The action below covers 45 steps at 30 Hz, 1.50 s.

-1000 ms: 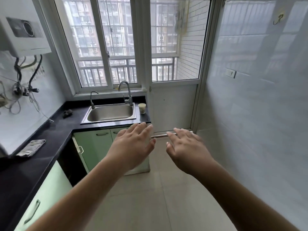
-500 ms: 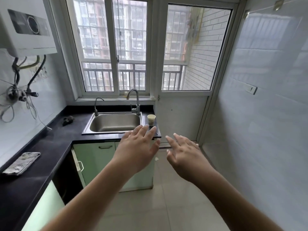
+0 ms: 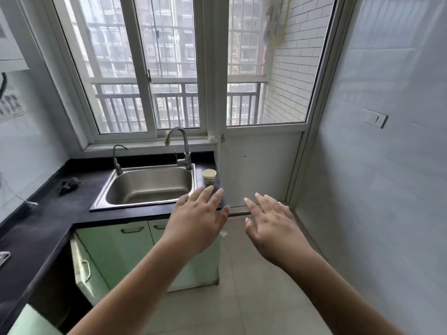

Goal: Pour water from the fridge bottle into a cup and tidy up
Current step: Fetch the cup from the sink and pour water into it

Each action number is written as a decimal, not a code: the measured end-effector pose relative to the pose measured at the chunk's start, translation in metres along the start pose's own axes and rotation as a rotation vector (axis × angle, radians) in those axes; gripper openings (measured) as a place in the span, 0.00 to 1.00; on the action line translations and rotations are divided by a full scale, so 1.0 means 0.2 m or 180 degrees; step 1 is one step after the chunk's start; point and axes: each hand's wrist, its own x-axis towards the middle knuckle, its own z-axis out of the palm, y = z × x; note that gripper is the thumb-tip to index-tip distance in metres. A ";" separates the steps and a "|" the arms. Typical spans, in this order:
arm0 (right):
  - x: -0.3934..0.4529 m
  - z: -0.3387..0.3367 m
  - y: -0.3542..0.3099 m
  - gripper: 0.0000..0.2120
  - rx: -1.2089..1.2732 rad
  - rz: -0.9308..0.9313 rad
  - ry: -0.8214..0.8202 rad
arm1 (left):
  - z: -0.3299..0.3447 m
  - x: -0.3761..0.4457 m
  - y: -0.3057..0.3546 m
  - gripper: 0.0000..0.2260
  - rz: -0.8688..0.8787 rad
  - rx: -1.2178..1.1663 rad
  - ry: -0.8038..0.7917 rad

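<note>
Hands (image 3: 232, 222) spread empty, cup (image 3: 209, 177) beside sink (image 3: 147, 187)

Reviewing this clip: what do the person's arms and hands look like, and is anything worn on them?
Both forearms are bare as far as the frame shows, with no sleeves in view. The left hand and right hand wear no gloves, and no rings, watch or bracelet can be seen on them. Fingernails look short and unpainted. No markings or bandages show.

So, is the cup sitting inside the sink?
No, the cup stands on the dark counter right of the sink.
</note>
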 end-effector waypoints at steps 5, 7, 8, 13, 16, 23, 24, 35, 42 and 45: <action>0.31 0.07 0.21 0.31 -0.0011 -0.0091 0.0010 | 0.15 0.33 0.05 0.41 -0.0133 0.0104 -0.0030; 0.43 0.09 0.29 0.35 -0.0007 -0.0159 0.0004 | 0.19 0.44 0.06 0.42 -0.0257 0.0075 0.0081; 0.48 0.11 0.31 0.34 0.0003 -0.0192 -0.0013 | 0.21 0.49 0.06 0.42 -0.0311 0.0063 0.0160; 0.70 0.17 0.34 0.31 0.0188 -0.0250 -0.0227 | 0.29 0.66 -0.01 0.40 -0.0460 0.0130 0.0129; 0.85 0.20 0.35 0.27 0.0252 -0.0263 -0.0292 | 0.35 0.76 -0.09 0.41 -0.0544 0.0199 0.0067; 1.22 0.39 0.29 0.27 0.0159 -0.0357 -0.0386 | 0.57 1.00 -0.37 0.42 -0.0618 0.0241 -0.0028; 1.29 0.42 0.28 0.27 0.0155 -0.0359 -0.0414 | 0.61 1.04 -0.42 0.42 -0.0630 0.0228 -0.0055; 1.86 0.76 0.15 0.43 -0.0162 -0.0241 -0.0526 | 0.91 1.47 -0.89 0.41 -0.0465 -0.0080 -0.0319; 2.08 0.93 0.23 0.38 -0.0027 -0.0086 -0.0494 | 1.08 1.67 -1.02 0.38 -0.0388 -0.0308 -0.0469; 2.16 1.00 0.27 0.39 -0.0009 -0.0081 -0.0606 | 1.17 1.75 -1.05 0.33 -0.0461 -0.0440 -0.0374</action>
